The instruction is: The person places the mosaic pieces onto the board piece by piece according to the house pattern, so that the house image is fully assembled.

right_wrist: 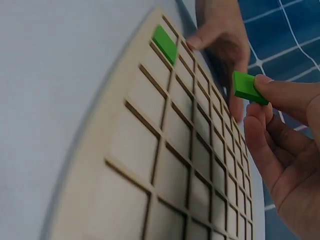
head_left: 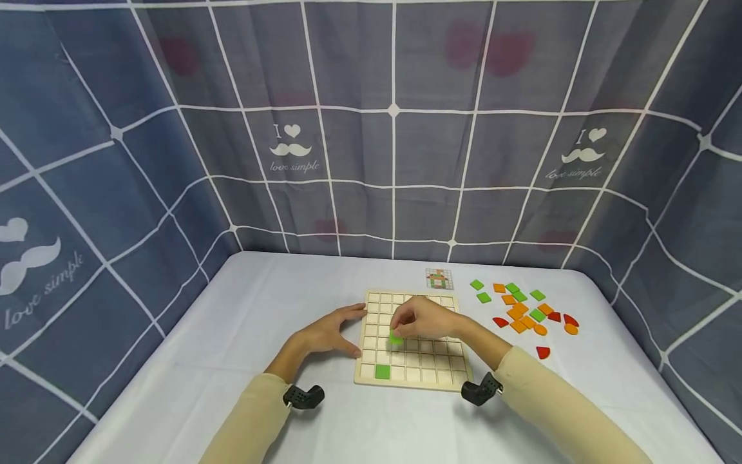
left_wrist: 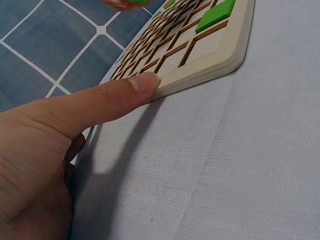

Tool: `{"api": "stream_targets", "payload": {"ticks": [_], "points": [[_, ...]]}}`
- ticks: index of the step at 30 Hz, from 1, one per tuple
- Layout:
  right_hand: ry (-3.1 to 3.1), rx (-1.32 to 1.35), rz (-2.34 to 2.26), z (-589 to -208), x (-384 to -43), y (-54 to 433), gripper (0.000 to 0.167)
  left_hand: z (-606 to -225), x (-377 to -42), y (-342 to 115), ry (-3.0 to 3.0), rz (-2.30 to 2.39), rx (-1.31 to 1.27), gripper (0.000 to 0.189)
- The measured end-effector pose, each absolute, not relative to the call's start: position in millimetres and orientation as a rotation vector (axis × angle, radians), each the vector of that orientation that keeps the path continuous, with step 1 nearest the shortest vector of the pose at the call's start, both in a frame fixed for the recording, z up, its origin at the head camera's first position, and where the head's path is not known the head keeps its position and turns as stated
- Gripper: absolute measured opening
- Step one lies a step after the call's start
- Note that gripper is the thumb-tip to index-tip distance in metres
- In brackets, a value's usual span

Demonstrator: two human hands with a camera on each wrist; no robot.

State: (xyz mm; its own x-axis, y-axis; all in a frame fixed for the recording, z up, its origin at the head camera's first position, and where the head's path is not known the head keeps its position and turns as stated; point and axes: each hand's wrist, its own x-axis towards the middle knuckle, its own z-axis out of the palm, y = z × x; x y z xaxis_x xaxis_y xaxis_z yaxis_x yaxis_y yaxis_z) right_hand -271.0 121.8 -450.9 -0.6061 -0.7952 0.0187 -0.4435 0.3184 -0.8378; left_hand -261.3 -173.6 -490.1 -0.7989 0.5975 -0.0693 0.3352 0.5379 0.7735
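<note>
A wooden grid board (head_left: 371,380) lies on the white-covered table. One green square tile (head_left: 382,372) sits in a cell of its near row, toward the left. My right hand (head_left: 428,319) is over the board and pinches another green square tile (right_wrist: 248,87) between thumb and fingers, raised above the cells in the right wrist view. At the board's left edge rests my left hand (head_left: 329,332), fingers spread. In the left wrist view its thumb (left_wrist: 122,97) touches the board's rim, and the other fingers are mostly hidden.
Right of the board lie loose green tiles (head_left: 538,295), orange square tiles (head_left: 518,327), orange round pieces (head_left: 570,329) and red pieces (head_left: 543,352). A small pattern card (head_left: 439,279) lies behind the board. Checked curtains (head_left: 359,148) enclose the table's back and sides.
</note>
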Motion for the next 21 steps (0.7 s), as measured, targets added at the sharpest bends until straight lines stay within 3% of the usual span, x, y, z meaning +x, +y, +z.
{"api": "stream_targets", "payload": {"ticks": [10,21], "points": [[2.298,-1.099,-1.096,-477,-259,96,0.002,-491,-263,-173,2.445,1.140,0.787,0.098],[2.482,-1.158,-1.010,-482,-248,89,0.007,-492,-265,-173,2.443,1.148,0.786,0.097]]}}
